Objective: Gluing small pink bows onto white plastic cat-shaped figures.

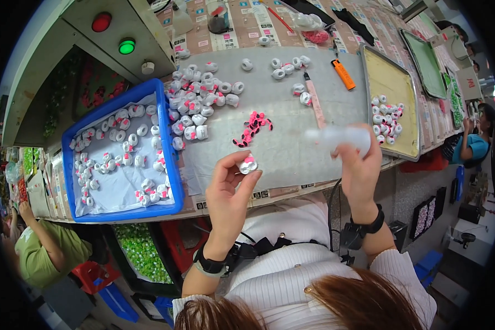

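Observation:
Between thumb and fingertips, my left hand (229,190) pinches a small white figure (248,164) with a pink piece on it, just over the table's near edge. My right hand (363,170) is wrapped round a white squeeze bottle (344,137), blurred by motion, its narrow tip toward the left. Beyond my left hand lies a loose cluster of small pink and black pieces (255,125). A heap of white figures (195,102), many with pink parts, is spread at the left of the grey sheet (291,143). A few more figures (286,67) sit farther back.
On the left, a blue tray (173,159) holds many figures beside a machine (132,33) with red and green buttons. A yellowish tray (393,66) with figures stands right. A pink pen-like tool (316,104) and an orange-handled tool (342,75) lie between. Other people sit at both sides.

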The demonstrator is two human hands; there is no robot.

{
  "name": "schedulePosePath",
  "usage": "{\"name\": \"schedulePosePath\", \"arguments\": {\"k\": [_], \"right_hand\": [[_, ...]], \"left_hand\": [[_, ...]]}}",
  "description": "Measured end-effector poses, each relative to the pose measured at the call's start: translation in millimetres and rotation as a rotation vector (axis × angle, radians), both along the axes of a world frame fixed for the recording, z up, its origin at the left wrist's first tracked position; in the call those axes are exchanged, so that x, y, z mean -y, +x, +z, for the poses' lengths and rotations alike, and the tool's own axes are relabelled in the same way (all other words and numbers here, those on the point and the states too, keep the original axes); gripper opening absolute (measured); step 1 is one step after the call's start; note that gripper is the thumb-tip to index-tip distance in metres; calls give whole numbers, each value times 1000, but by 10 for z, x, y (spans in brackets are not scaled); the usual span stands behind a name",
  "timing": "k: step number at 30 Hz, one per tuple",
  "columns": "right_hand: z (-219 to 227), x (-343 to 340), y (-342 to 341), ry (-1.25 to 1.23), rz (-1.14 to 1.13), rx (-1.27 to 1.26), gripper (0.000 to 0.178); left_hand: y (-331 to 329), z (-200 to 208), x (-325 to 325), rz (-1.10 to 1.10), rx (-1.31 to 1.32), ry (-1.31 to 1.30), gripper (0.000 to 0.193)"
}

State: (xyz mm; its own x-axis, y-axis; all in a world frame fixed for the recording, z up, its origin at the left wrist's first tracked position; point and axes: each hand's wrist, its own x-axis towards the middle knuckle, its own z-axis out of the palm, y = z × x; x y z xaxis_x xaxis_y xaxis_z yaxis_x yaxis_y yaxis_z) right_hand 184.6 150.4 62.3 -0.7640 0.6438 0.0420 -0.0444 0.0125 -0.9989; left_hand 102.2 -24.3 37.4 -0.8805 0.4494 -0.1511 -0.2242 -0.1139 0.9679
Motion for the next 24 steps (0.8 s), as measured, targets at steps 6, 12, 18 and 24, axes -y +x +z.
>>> {"name": "schedulePosePath", "arguments": {"k": [6,12,18,24], "right_hand": [[-610,-707,-201,81,-268,-23,33],[-838,-723,-158,591,-468,33,39],[-479,-133,-473,914,278,139,16],[-683,-17,-674,1028,370,308,11]], "left_hand": [[-50,-32,49,64,61,23,26],[-79,-95,112,90,156,90,26],[-82,-92,90,20,271,121,30],[-32,-96,126,-65,294,108,30]]}}
